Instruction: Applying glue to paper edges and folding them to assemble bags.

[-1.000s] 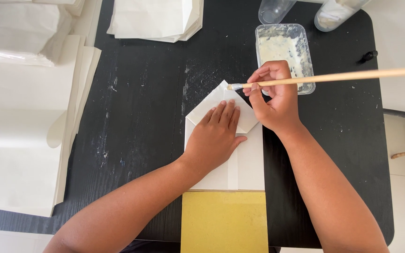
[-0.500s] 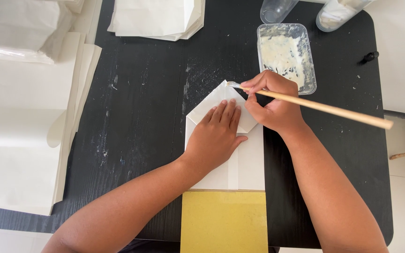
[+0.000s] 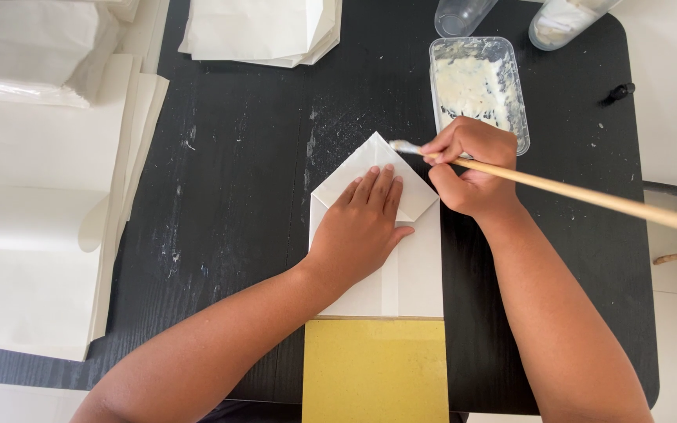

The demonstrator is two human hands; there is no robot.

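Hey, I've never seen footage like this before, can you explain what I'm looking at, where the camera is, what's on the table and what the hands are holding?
No machine here: a person works with two bare hands, filmed from a camera on their head that looks straight down. The left hand lies flat on a white folded paper, whose top is folded to a point. The right hand grips a long wooden brush, its tip touching the upper right edge of the fold. Everything sits on a black table. Just beyond the right hand is a clear tray of white paste, with two clear cups at the far edge. A yellow sheet lies below the folded paper. White paper stacks fill the left side, and another stack lies at the top.
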